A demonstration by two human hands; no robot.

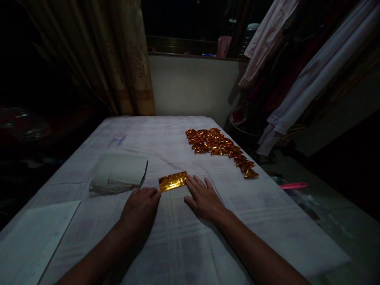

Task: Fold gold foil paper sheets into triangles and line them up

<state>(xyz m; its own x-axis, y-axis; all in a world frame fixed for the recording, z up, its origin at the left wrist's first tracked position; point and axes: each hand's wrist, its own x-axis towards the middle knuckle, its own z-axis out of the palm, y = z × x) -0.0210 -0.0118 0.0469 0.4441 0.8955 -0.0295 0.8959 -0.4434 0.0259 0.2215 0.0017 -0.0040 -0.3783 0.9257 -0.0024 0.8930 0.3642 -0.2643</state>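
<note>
Your table (184, 245) fills most of the view, covered in a pale, faintly checked cloth (166, 138) that lies flat with slight creases. Behind it a patterned curtain (118, 55) hangs at the left, a plain light wall (192, 87) stands under a dark window ledge, and pale garments (297, 79) hang at the right. The room is dim; the far left is too dark to read.

On the near left corner lies a flat white sheet (32, 237). Beyond it sits a folded stack of white paper (118, 174), soft-edged, just left of your left hand. On the right half, a long heap of small folded gold pieces (219, 148), shiny and crinkled, runs diagonally toward the right edge, well apart from both hands. A pink object (292, 185) lies off the table on the floor at the right.

Your left hand (141, 208) lies palm down, fingers curled together, tips touching the left end of the foil (173, 181). Your right hand (203, 198) lies flat, fingers slightly spread, tips at the foil's right end. Neither hand pinches it.

The foil is a small gold rectangle, glossy and wrinkled, lying flat on the cloth between your fingertips, near the table's middle. Nothing stands between your hands and it.
</note>
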